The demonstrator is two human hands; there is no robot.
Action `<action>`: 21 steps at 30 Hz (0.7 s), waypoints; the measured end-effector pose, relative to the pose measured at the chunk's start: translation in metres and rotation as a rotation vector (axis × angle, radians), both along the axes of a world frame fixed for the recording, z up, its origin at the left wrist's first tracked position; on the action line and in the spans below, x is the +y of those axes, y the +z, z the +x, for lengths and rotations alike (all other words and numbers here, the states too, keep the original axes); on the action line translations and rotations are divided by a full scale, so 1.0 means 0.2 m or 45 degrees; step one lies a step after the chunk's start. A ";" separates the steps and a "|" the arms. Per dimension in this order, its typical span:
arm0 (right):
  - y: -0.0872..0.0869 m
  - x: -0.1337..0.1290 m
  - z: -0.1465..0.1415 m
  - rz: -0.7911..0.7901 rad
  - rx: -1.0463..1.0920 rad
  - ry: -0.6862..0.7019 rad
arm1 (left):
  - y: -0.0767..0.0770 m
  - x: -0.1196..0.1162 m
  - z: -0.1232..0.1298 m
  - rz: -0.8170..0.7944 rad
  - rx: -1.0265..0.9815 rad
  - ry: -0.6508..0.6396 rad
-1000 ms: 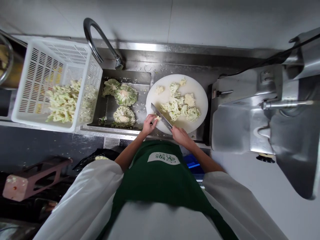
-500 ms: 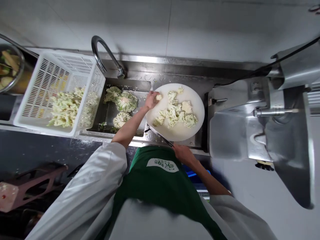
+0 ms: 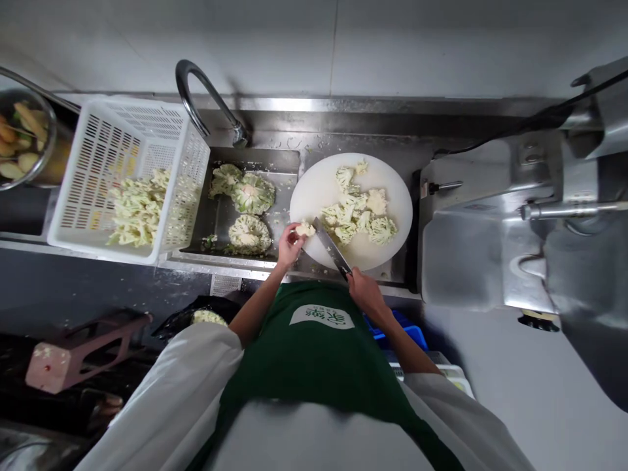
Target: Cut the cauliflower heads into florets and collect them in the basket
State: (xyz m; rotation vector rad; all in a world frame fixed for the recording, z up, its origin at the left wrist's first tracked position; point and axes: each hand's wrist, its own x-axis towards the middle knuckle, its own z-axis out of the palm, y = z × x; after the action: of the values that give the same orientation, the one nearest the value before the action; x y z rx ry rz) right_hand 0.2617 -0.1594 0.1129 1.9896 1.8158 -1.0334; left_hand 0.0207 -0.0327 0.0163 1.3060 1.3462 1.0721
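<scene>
The left hand (image 3: 288, 247) pinches a small cauliflower piece (image 3: 305, 229) by the near left edge of the round white board (image 3: 314, 190). It looks light and firm but crumbly, so its stem is likely the best place to hold. The right hand's (image 3: 364, 291) fingers curl round the knife (image 3: 332, 247). The white basket (image 3: 103, 250) has lots of cut cauliflower (image 3: 140, 206). Bigger chunks (image 3: 249, 233) sit in the sink (image 3: 213, 216). The half-seen pot (image 3: 63, 157) seems to hold vegetables (image 3: 14, 150).

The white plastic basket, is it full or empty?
Partly filled: the white basket holds cauliflower pieces toward its right side, while bare plastic shows on its left.
</scene>
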 end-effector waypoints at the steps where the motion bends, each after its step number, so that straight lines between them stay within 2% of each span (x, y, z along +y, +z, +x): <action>1: 0.01 0.00 0.00 -0.002 -0.009 0.005 | -0.02 -0.06 0.02 0.035 0.097 0.012; 4: 0.04 0.00 -0.01 -0.004 -0.047 0.040 | -0.03 -0.16 0.03 0.168 0.398 0.071; 6: 0.07 0.00 -0.02 0.009 -0.076 0.070 | -0.03 -0.18 0.02 0.239 0.480 0.072; 10: 0.12 -0.03 -0.06 0.016 -0.080 0.101 | 0.00 -0.19 0.02 0.329 0.415 0.020; 16: 0.16 -0.03 -0.14 -0.072 -0.017 0.026 | 0.01 -0.21 0.06 0.303 0.386 0.034; 21: 0.15 0.01 -0.18 -0.095 0.031 0.009 | 0.01 -0.21 0.06 0.280 0.368 -0.018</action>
State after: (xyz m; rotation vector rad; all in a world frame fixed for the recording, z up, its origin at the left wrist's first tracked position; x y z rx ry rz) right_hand 0.2265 -0.1570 0.1422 1.9338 1.7685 -1.1116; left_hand 0.0323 -0.0739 0.0187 1.6816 1.4568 1.0747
